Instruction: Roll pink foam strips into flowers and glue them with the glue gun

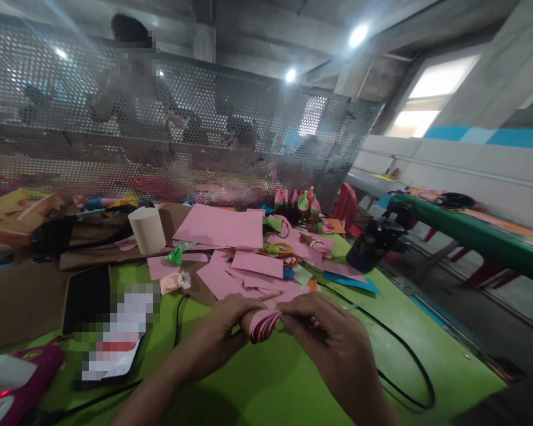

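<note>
My left hand [224,331] and my right hand [326,337] meet low in the middle of the view, over the green table [293,384]. Both pinch a small rolled piece of pink paper [263,324] between their fingertips, so both are closed on it. A thin stick or pencil [270,295] pokes out just above my left fingers. Loose pink paper sheets [224,228] and scraps lie on the table just beyond the hands.
A cardboard tube [147,231] stands at the back left near a phone [86,299]. A dark bottle [371,242] stands at the right edge, and a black cable [408,355] loops past it. Finished paper flowers [299,201] sit before a perforated metal screen [182,130]. A person sits behind the screen.
</note>
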The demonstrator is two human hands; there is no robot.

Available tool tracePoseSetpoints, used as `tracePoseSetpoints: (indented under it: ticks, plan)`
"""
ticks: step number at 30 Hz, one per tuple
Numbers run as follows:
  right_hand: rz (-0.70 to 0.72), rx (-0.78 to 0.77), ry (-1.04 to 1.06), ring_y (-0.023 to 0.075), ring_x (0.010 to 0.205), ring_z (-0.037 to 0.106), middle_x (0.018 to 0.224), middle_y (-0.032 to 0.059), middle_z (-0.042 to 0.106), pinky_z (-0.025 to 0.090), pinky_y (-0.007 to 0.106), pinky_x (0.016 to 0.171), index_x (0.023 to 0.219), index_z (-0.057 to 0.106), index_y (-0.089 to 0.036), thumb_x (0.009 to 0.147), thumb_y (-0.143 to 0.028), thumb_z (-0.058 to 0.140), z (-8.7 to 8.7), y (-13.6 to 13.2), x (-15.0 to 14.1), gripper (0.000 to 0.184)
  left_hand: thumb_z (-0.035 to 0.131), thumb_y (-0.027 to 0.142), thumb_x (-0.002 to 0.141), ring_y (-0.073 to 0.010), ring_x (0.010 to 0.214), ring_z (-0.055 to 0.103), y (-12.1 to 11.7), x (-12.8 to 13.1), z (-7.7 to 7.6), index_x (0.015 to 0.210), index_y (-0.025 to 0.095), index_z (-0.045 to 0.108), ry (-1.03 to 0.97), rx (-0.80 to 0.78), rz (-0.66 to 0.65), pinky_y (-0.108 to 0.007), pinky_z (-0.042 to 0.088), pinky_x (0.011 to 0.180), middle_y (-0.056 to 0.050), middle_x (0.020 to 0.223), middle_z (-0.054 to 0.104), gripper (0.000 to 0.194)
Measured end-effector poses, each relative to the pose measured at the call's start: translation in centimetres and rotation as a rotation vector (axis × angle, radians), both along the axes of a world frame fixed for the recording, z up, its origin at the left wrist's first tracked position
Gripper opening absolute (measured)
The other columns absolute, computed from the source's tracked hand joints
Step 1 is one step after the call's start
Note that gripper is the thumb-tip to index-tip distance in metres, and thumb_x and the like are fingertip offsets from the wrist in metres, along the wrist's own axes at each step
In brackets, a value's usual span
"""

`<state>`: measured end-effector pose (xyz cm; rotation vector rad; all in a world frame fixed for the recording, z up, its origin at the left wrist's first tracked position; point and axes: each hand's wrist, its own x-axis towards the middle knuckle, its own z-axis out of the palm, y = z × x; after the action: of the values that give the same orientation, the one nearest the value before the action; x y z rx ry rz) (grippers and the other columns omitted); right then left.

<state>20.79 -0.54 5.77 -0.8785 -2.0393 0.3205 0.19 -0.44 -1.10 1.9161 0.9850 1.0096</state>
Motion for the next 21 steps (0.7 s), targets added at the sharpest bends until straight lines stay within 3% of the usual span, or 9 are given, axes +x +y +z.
tracePoseSetpoints:
  ticks: [14, 21]
  plan:
    - [0.009, 0.005, 0.022, 0.0170, 0.075, 0.067, 0.080, 0.0006, 0.071, 0.052, 0.025, 0.067, 0.090, 0.069, -0.025, 0.087, -0.018, 0.065, 0.16, 0.15, -0.28, 0.009, 0.056, 0.004, 0.083, -0.0196, 0.108, 0.054, 0.02, -0.02, -0.17, 0.123, 0.031, 0.054, -0.003, 0.011, 0.008, -0.033, 0.041, 0.096, -0.002, 0.117, 0.059, 0.048]
    - [0.030, 0.043, 0.039, 0.0153, 0.078, 0.066, 0.088, -0.0007, 0.070, 0.053, 0.023, 0.070, 0.102, 0.066, -0.028, 0.085, -0.014, 0.067, -0.19, -0.10, 0.13, 0.022, 0.056, 0.004, 0.083, -0.0198, 0.117, 0.050, 0.00, 0.19, 0.08, 0.125, 0.030, 0.050, -0.036, 0.066, 0.031, -0.034, 0.040, 0.101, -0.002, 0.125, 0.056, 0.050]
